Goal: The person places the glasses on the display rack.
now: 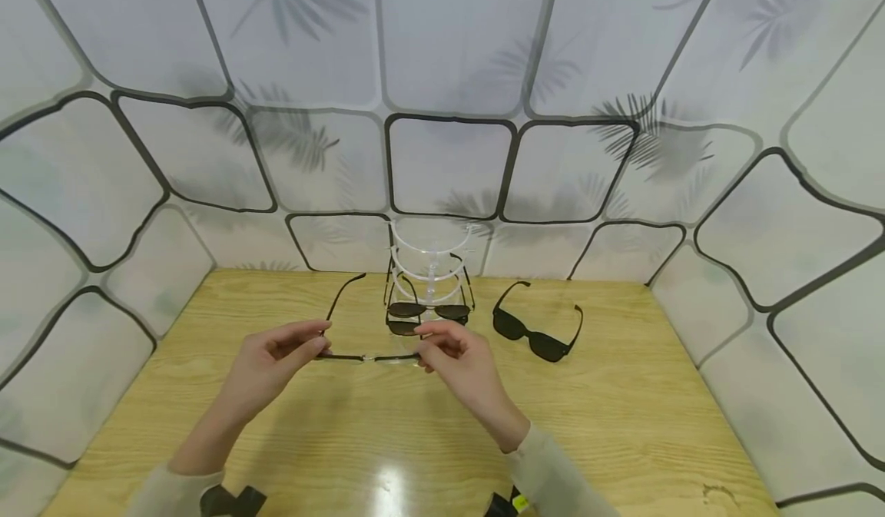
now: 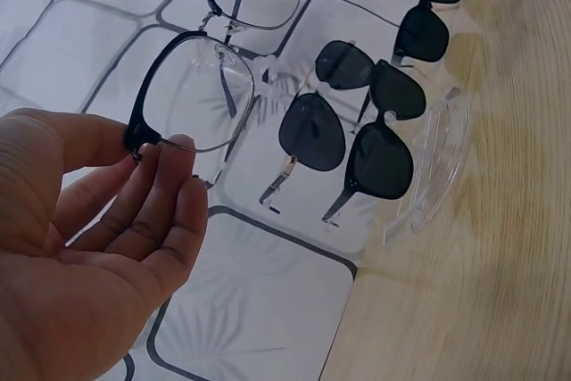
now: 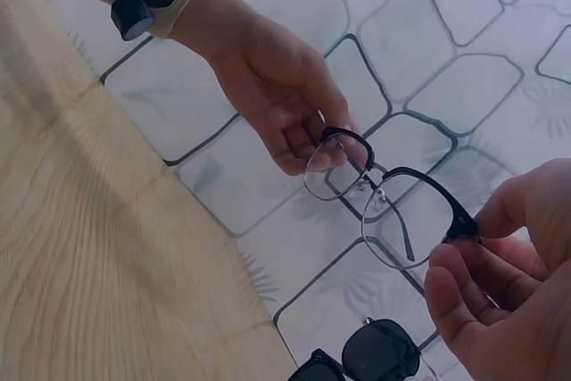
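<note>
Both hands hold a pair of clear-lensed eyeglasses with black browline tops and thin metal lower rims, raised above the table. My left hand pinches one end of the frame near the hinge. At the other end, my right hand pinches the opposite corner between thumb and fingers. The temples stand unfolded, pointing away toward the back wall. Just behind the right hand is a clear display stand carrying two pairs of dark sunglasses, one above the other.
Another pair of black sunglasses lies with temples spread on the wooden table, right of the stand. A patterned cloth wall encloses the back and both sides. Wrist-worn camera gear sits on the left forearm.
</note>
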